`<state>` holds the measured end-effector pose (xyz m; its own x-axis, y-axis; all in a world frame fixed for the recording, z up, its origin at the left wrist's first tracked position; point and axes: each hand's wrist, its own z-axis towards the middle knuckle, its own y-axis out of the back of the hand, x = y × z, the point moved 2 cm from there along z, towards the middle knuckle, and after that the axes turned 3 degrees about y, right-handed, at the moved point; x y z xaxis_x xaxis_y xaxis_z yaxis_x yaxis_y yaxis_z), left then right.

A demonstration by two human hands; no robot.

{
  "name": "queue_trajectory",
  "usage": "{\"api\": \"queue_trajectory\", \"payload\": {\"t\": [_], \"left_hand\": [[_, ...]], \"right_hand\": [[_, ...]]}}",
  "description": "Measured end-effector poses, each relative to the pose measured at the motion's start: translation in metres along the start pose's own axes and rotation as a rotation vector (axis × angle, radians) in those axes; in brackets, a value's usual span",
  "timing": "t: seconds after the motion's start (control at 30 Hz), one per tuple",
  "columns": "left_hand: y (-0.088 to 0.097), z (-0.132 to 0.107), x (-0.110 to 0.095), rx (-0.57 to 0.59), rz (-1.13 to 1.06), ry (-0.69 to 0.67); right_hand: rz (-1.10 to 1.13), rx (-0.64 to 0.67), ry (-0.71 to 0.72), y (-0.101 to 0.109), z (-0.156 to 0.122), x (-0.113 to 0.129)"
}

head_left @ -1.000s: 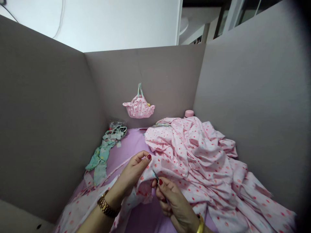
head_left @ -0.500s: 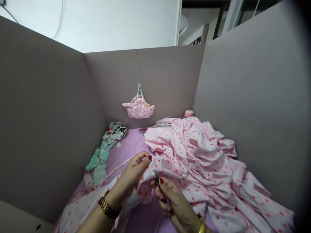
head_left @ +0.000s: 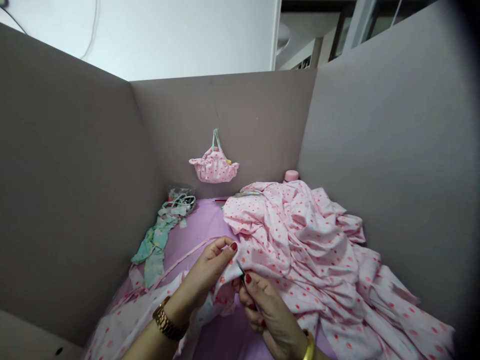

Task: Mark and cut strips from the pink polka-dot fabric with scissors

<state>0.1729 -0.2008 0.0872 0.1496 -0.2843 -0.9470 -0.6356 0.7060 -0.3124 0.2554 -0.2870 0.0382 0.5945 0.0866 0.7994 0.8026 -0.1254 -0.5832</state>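
The surface lies between the left panel, rear panel and right panel. The pouch hangs at the rear panel. Scraps lie left; cloth lies mainly right, before the jar. The tool sits in the right hand.

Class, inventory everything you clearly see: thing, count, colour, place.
Dotted fabric: count unclear, pink-red, mostly right
Hanging pouch: 1, pink dotted, back panel
Patterned fabric scraps: several, green, left
Plastic bag: 1, clear, back left
Cap: 1, pink, back right
Thin stick: 1, red, back
Cloth cover: 1, purple, underneath
Panels: 3, grey, left, back, right
Wall: 1, white, beyond
Pointed tool: 1, dark, centre foreground
Wristwatch: 1, gold, left wrist
Bangle: 1, yellow, right wrist
Left hand: 1, red-nailed, pinching fabric
Right hand: 1, red-nailed, gripping tool
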Motion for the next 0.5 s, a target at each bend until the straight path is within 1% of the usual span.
{"api": "queue_trajectory", "payload": {"t": [0.3,0.5], "left_hand": [[0.0048,0.0021,0.0041,-0.049,-0.005,0.004],[0.0011,0.0011,0.0027,-0.023,-0.004,0.003]], "right_hand": [[0.035,-0.002,0.004,-0.0005,0.0007,-0.0016],[0.022,0.022,0.008,-0.0016,-0.0016,-0.0001]]}}
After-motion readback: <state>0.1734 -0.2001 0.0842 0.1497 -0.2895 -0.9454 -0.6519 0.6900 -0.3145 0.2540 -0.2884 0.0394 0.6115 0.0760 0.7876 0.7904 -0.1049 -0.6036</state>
